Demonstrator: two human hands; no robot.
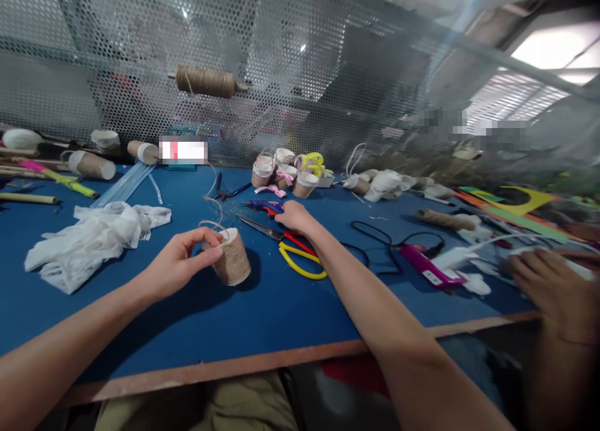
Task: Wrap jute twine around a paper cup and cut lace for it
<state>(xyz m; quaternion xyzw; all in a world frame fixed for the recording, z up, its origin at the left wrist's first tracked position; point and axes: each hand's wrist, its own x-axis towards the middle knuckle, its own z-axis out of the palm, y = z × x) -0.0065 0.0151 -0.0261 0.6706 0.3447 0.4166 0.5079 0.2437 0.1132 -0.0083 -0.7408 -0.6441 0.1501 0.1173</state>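
Observation:
My left hand [180,262] pinches the rim of a paper cup wrapped in jute twine [232,259], holding it tilted on the blue table [197,322]. A strand of twine runs up from the cup to the twine spool [206,81] on the mesh wall. My right hand [293,215] reaches forward and closes over a blue and red tool [262,206] lying on the table; what its fingers hold is hidden. Yellow-handled scissors [290,253] lie just beside my right wrist.
Crumpled white plastic [94,237] lies at the left. Several finished cups [281,172] stand at the back. A purple glue gun [426,265] with a black cord lies to the right. Another person's hand [553,287] rests at the far right edge.

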